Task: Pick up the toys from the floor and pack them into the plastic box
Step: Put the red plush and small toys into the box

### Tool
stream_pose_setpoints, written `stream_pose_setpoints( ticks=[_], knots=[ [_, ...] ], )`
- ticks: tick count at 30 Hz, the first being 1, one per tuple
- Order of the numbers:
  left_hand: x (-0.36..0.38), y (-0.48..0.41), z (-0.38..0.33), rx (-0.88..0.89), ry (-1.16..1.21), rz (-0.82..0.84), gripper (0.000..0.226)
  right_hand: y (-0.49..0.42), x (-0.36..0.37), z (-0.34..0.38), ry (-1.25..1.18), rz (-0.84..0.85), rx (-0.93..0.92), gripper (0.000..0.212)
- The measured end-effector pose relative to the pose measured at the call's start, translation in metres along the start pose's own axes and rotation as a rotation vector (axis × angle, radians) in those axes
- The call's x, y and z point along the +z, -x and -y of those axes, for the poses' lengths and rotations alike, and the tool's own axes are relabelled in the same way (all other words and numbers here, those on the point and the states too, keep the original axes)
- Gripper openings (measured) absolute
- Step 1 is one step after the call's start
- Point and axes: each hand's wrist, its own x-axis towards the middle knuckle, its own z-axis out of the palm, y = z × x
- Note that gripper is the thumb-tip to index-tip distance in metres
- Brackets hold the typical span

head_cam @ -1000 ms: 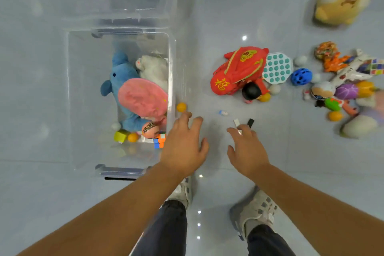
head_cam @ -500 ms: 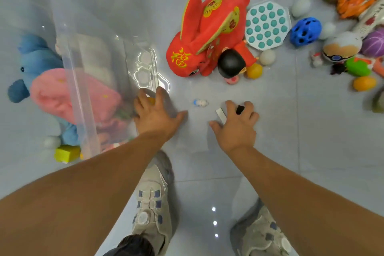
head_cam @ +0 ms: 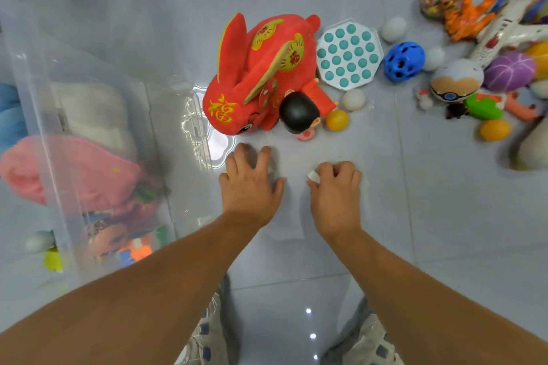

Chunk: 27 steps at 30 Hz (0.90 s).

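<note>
Left hand: the left hand (head_cam: 250, 184) lies palm down on the floor (head_cam: 444, 216), fingers spread and open; a sliver of yellow shows at its outer edge, what it is cannot be told.
Right hand: the right hand (head_cam: 336, 190) is curled, fingers closed around a small white block (head_cam: 313, 176) that pokes out at the thumb side; anything else in the fist is hidden.
Hand spacing: the two hands sit side by side, near each other but apart, just in front of the red plush rabbit (head_cam: 261, 74).
Plastic box: the clear plastic box (head_cam: 38, 104) stands to the left of the left hand; a pink plush (head_cam: 74, 172), a white plush (head_cam: 92, 109) and small coloured pieces show blurred through its wall.
Rabbit group: a black-headed figure (head_cam: 299, 114) leans against the rabbit; an orange ball (head_cam: 337, 120) and a white ball (head_cam: 353, 99) lie just beside it.
Further right: a white bubble board with teal dots (head_cam: 348, 55) touches the rabbit's back; a blue holed ball (head_cam: 404, 61) lies just beside the board.
Far right pile: a purple ball (head_cam: 508, 71), a green toy (head_cam: 483, 107), an orange egg (head_cam: 494, 130) and other toys crowd together, too blurred at the edge to sort.
Below: two grey shoes (head_cam: 376, 341) on the tiles.
</note>
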Motion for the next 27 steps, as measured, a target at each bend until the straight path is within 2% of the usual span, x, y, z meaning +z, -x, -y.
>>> stream_pose_setpoints(
  ticks=[4, 7, 10, 12, 13, 14, 16, 17, 19, 21, 24, 27],
  knots=[
    [-0.001, -0.006, 0.002, 0.033, -0.041, 0.05, 0.036, -0.019, -0.031, -0.024, -0.079, -0.109, -0.01, 0.021],
    [-0.007, -0.009, 0.0, 0.045, 0.0, 0.096, 0.031, -0.042, -0.061, -0.03, -0.112, -0.181, -0.068, 0.022],
    [-0.021, -0.009, -0.02, 0.106, 0.202, 0.082, 0.026, -0.073, -0.083, -0.026, -0.146, -0.17, -0.168, 0.022],
    [-0.025, -0.01, -0.041, 0.175, 0.306, 0.058, 0.022, -0.093, -0.092, -0.023, -0.11, -0.084, -0.251, 0.02],
    [-0.027, -0.012, -0.051, 0.157, 0.425, 0.047, 0.026, -0.1, -0.094, -0.022, -0.084, -0.022, -0.291, 0.019],
    [-0.032, -0.015, -0.059, 0.042, 0.645, 0.07, 0.036, -0.105, -0.095, -0.021, -0.058, 0.036, -0.323, 0.019],
    [-0.042, -0.02, -0.074, -0.29, 1.169, 0.155, 0.051, -0.11, -0.096, -0.023, -0.016, 0.12, -0.367, 0.018],
    [-0.04, -0.024, -0.079, -0.404, 1.351, 0.153, 0.052, -0.11, -0.095, -0.026, -0.001, 0.15, -0.387, 0.02],
    [-0.03, -0.03, -0.082, -0.433, 1.475, 0.095, 0.051, -0.108, -0.091, -0.029, 0.026, 0.2, -0.411, 0.026],
    [-0.024, -0.038, -0.081, -0.4, 1.429, 0.056, 0.054, -0.107, -0.085, -0.032, 0.039, 0.249, -0.413, 0.033],
    [-0.013, -0.048, -0.073, -0.249, 1.054, 0.076, 0.055, -0.105, -0.073, -0.033, 0.083, 0.265, -0.448, 0.043],
    [-0.007, -0.051, -0.071, -0.115, 0.866, 0.093, 0.045, -0.103, -0.066, -0.032, 0.128, 0.246, -0.49, 0.046]
  ],
)
